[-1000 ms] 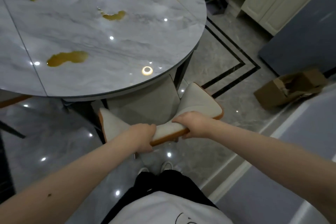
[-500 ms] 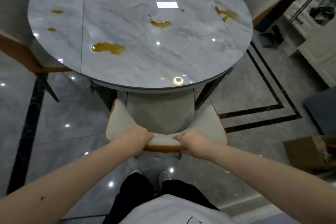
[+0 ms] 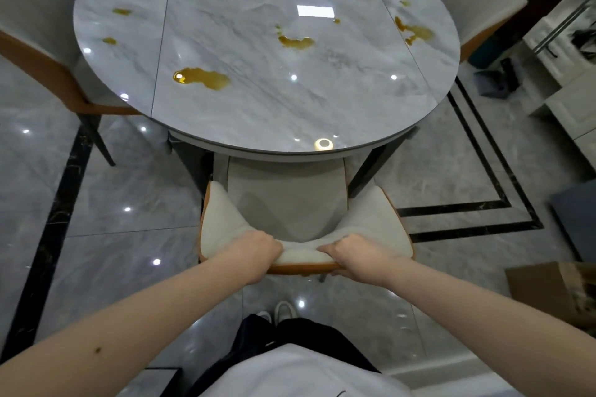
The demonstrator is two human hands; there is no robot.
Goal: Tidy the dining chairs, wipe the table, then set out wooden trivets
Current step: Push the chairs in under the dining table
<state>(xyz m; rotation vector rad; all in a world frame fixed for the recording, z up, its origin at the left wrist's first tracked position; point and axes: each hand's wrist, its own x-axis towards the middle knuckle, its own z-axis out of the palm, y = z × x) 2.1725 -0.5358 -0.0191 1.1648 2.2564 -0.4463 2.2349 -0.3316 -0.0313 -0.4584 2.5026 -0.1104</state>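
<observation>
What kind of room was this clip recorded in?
Likely a home dining area: a round marble-look table with padded dining chairs tucked around it, glossy tiled floor, white cabinets to one side.

My feed is evenly lit from overhead. The glossy worktop [image 3: 322, 100] throws back a bright rectangular panel glare and several small spot reflections, and the polished floor [image 3: 129, 235] sparkles with the same pinpoints. Shadows under the worktop are soft. The wide lens bows straight floor lines toward the edges, and I see slight softness at the corners.
</observation>
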